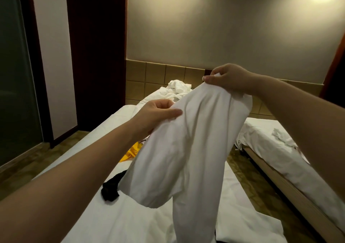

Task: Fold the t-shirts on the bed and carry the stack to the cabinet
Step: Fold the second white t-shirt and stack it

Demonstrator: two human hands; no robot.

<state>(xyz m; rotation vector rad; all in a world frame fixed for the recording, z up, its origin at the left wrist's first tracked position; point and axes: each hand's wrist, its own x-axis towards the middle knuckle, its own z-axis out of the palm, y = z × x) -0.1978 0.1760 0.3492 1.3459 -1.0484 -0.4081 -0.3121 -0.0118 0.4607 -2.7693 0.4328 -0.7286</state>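
I hold a white t-shirt (188, 145) up in the air over the bed (104, 222). My left hand (156, 115) grips its left upper edge, thumb on top of the cloth. Higher and further right, my right hand (227, 78) pinches the top edge. The shirt hangs down in loose folds and hides the middle of the bed. A yellow garment (131, 154) and a black garment (112, 188) lie on the white sheet, partly hidden behind the shirt.
A crumpled pile of white linen (177, 87) lies at the far end of the bed. A second bed (265, 136) with rumpled white sheets stands to the right across a narrow floor gap. Dark wood panels and a glass door are on the left.
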